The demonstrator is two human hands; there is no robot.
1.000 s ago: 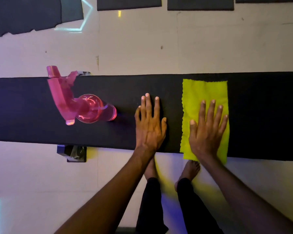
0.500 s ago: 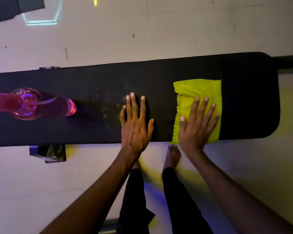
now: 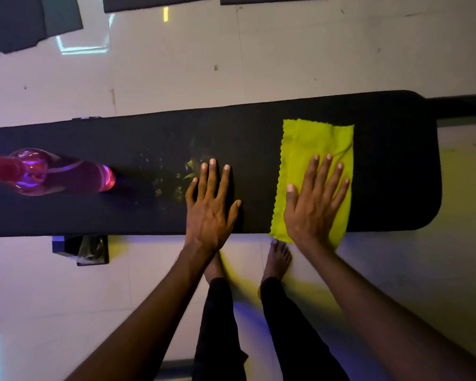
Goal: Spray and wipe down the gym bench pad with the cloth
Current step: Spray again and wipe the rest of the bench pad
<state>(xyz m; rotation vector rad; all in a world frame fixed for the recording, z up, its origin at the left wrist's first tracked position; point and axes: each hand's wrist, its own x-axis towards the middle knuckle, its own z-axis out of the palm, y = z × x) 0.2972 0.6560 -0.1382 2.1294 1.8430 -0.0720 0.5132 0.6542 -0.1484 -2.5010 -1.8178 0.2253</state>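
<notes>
Bench pad (image 3: 382,171), black, runs long from nine o'clock to three o'clock, rounded end at three. Right hand (image 3: 313,204) presses flat, fingers spread, on the yellow cloth (image 3: 313,141) toward three o'clock. Left hand (image 3: 209,213) lies flat and empty beside wet droplets (image 3: 176,177). Pink spray bottle (image 3: 47,173) stands at nine o'clock.

Dim, purple-tinged light; floor glare; slight blur.

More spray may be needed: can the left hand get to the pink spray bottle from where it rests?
Probably yes: the left hand lies flat on the bench pad, and only bare pad separates it from the spray bottle.
</notes>
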